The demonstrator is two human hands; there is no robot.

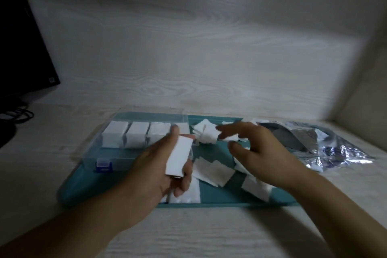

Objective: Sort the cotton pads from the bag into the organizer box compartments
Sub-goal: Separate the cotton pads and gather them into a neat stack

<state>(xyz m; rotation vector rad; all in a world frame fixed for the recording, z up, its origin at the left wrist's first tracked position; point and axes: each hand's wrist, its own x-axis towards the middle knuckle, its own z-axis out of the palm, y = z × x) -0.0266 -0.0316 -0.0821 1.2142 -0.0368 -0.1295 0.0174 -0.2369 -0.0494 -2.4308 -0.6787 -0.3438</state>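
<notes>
Your left hand grips a neat white stack of cotton pads, a flat-sided rectangular block, thumb along one side and fingers curled under it, just at 3 o'clock of the organizer box. That box is clear hard plastic with a blue latch, and its far row holds square, soft-looking white pad stacks packed side by side. At 3 o'clock of the stack, your right hand pinches one thin pad between forefinger and thumb, above loose cotton pads scattered flat and overlapping on the smooth teal mat. At 3 o'clock of the mat lies the crinkled, shiny silver bag, slumped on the pale wood-grain surface.
</notes>
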